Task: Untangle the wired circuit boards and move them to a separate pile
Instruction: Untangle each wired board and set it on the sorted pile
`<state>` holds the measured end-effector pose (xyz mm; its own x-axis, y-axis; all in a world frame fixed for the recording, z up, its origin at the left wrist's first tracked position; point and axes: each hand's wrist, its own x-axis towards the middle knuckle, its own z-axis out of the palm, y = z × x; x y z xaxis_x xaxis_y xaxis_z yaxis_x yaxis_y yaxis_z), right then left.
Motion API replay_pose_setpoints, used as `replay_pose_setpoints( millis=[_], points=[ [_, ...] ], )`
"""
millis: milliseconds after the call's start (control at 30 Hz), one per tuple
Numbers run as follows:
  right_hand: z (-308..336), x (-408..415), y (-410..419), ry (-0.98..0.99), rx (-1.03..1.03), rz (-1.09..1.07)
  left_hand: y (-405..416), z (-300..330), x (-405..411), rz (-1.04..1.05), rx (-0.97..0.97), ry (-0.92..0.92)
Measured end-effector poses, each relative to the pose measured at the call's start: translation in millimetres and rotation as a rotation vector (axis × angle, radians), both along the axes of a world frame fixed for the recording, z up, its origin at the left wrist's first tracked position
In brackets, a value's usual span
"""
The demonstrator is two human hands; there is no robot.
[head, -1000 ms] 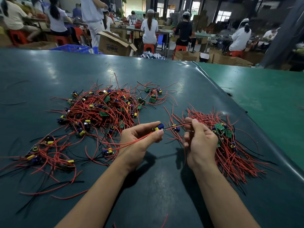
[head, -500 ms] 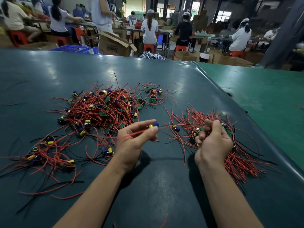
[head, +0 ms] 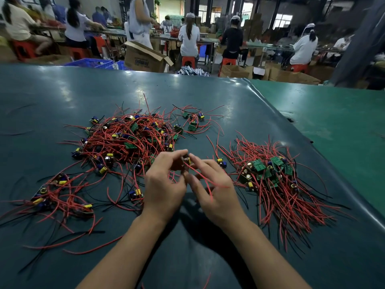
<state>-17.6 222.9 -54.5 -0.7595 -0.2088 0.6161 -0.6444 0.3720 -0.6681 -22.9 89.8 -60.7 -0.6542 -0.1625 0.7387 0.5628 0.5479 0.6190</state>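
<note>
Evidently light and snag-prone, the small circuit board [head: 186,159] sits pinched between left hand [head: 164,184] and right hand [head: 212,186], between the tangled heap [head: 129,140] and sorted pile [head: 277,182]; best held by its rigid edges, not its limp red wires [head: 205,180].

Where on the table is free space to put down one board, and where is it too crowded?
Bare mat lies beyond the tangled pile, toward the far table edge, and in front of the sorted pile. Between the piles, both hands, left and right, crowd the gap.
</note>
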Motion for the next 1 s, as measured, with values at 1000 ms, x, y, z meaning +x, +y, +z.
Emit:
replay_pose_setpoints(
  millis=[1000],
  points=[
    [14.1, -3.7, 14.3, -0.654, -0.798, 0.054, 11.5, -0.8, -5.6, -0.467, 0.8, -0.448]
  ],
)
